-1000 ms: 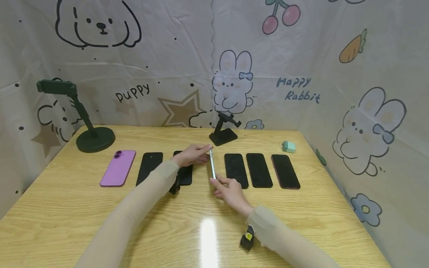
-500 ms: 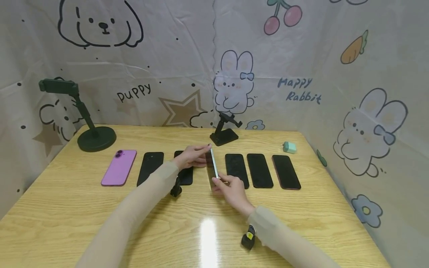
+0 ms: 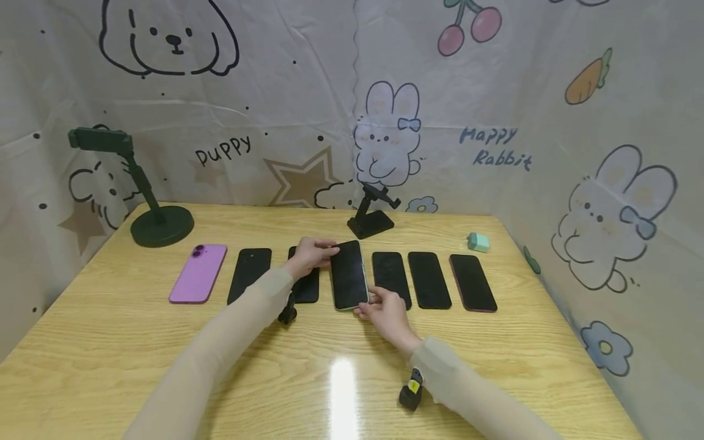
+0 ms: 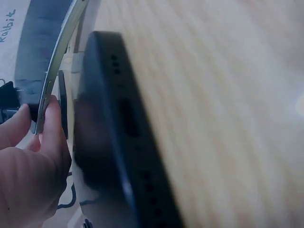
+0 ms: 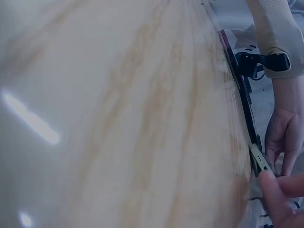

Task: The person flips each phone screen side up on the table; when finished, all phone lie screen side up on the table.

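Both hands hold a smartphone [image 3: 349,276] with a dark screen and a pale green frame, in the middle of the row of phones. My left hand [image 3: 311,255] pinches its far left edge between thumb and fingers; the left wrist view shows this grip, the phone's edge [image 4: 53,71] lifted and tilted. At the near right corner, my right hand [image 3: 387,315] pinches it between thumb and fingers. A black phone [image 3: 308,288] lies partly hidden under the left hand and wrist. Another dark phone [image 3: 392,276] lies just beyond the right hand.
Left on the wooden table are a pink phone [image 3: 198,274] and a black phone [image 3: 249,272]; two more dark phones, one [image 3: 429,279] and another [image 3: 473,282], lie right. Behind stand a green phone stand [image 3: 162,226], a black stand [image 3: 371,224] and a mint charger [image 3: 478,242].
The held phone has turned from edge-on to screen facing up and lowered towards the table. Both hands keep their hold on it, shifting slightly.
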A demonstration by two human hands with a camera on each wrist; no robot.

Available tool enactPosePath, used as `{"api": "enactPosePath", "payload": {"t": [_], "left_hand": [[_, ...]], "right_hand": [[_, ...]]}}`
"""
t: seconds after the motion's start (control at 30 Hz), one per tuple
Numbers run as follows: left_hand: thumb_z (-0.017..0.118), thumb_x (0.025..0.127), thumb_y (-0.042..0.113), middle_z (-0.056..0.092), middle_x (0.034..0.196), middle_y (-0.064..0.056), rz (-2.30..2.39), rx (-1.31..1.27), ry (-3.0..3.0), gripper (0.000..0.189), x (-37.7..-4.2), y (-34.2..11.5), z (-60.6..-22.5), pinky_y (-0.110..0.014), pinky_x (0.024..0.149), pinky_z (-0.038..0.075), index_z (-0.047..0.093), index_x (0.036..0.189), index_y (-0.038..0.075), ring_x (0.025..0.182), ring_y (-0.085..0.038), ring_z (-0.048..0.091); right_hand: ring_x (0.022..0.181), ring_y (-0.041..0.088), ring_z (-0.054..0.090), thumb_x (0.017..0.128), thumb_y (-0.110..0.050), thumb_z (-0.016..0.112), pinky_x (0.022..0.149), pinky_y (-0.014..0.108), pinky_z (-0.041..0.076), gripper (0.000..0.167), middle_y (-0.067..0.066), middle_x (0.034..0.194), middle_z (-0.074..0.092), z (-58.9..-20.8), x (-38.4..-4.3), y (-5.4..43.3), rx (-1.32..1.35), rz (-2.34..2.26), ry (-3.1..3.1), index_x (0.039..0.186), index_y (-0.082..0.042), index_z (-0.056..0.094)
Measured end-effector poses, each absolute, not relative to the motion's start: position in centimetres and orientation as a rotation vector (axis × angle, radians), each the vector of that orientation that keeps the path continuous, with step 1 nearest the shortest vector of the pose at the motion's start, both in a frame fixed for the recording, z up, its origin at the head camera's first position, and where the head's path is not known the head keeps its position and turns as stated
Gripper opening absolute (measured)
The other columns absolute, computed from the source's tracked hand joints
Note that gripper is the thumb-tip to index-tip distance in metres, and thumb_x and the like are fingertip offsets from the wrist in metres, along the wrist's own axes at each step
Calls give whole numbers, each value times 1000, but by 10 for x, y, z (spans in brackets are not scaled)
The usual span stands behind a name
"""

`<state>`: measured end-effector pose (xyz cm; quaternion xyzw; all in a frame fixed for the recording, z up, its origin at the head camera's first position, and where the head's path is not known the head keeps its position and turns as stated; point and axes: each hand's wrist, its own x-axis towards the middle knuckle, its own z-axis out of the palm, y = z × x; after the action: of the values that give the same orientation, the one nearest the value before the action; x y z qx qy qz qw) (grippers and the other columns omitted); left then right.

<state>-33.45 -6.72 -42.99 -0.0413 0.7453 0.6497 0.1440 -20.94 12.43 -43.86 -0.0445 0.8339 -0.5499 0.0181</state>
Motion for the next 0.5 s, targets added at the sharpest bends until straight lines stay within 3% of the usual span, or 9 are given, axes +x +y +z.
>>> {"api": "enactPosePath", "payload": {"t": [0.2,0.5], "left_hand": [[57,96,5,55,133,-22,1848,-111,2190,35,-330,-65,-430,-25,79,56,57,130,-3,109,-26,62],[57,96,7,56,132,-20,1805,-96,2242,34,-327,-63,-427,-29,85,55,59,129,0,115,-29,60]], "right_hand": [[69,17,71,74,-2,79,69,32,57,47,12,81,72,-437,-211,126,-144,-1426,2854,117,10,63],[61,8,62,71,-9,82,70,34,56,45,3,69,69,-432,-215,128,-190,-1272,2928,111,7,68]]}}
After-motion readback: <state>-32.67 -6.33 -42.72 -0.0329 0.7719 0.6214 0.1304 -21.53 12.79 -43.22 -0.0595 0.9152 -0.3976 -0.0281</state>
